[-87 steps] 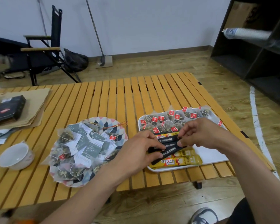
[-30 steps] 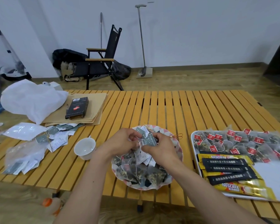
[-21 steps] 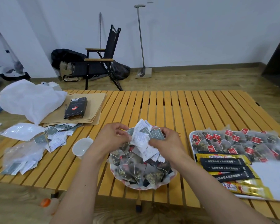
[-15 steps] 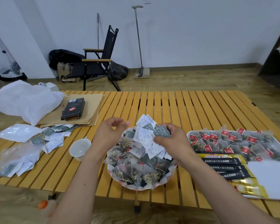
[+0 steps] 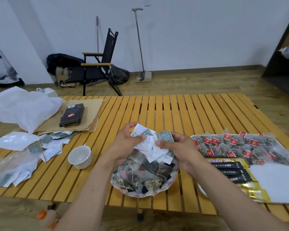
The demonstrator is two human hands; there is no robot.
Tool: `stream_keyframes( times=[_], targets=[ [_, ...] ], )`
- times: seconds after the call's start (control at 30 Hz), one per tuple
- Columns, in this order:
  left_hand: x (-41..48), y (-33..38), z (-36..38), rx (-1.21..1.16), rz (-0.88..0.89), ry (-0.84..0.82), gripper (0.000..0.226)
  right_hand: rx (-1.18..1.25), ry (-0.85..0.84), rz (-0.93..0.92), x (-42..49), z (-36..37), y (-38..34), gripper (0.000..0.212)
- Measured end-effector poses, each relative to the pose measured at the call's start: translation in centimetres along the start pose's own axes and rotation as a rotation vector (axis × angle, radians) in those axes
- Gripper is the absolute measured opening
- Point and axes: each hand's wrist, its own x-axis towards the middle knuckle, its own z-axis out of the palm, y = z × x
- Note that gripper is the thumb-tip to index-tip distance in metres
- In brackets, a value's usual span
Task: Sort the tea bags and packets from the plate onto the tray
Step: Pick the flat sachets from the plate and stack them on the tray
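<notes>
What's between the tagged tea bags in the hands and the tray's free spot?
Nothing visible. Both hands, left hand and right hand, hold the tea bag tags above the plate. The tray lies right beside it, its white area bare.

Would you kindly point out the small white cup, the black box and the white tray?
Small white cup (image 5: 80, 157), head view, inner bowl.
Black box (image 5: 72, 114), head view, top face.
White tray (image 5: 277, 182), head view, bare floor.

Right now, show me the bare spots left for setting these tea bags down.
On the tray, only the white near-right patch, beside the coffee sticks, is free; its far half is packed with red-tagged tea bags. The far table slats are bare.
</notes>
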Motion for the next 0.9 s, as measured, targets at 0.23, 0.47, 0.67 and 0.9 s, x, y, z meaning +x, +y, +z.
stream_keyframes(
  times=[0.23,0.47,0.67,0.9],
  targets=[
    [-0.3,0.0,2.1,0.01,0.058,0.032,0.042,0.246,0.022,0.028,-0.1,-0.3,-0.9,0.041],
    [-1.1,0.5,6.0,-0.166,0.093,0.015,0.054,0.219,0.045,-0.164,-0.4,-1.4,-1.6,0.057],
    [-1.6,-0.3,10.3,-0.361,-0.007,-0.039,0.049,0.167,0.138,-0.14,-1.2,-4.0,-2.4,0.026],
    [-2.0,-0.4,13.3,-0.221,0.036,0.009,0.057,-0.251,0.237,-0.178,-3.5,-9.5,-3.2,0.021]
  ],
)
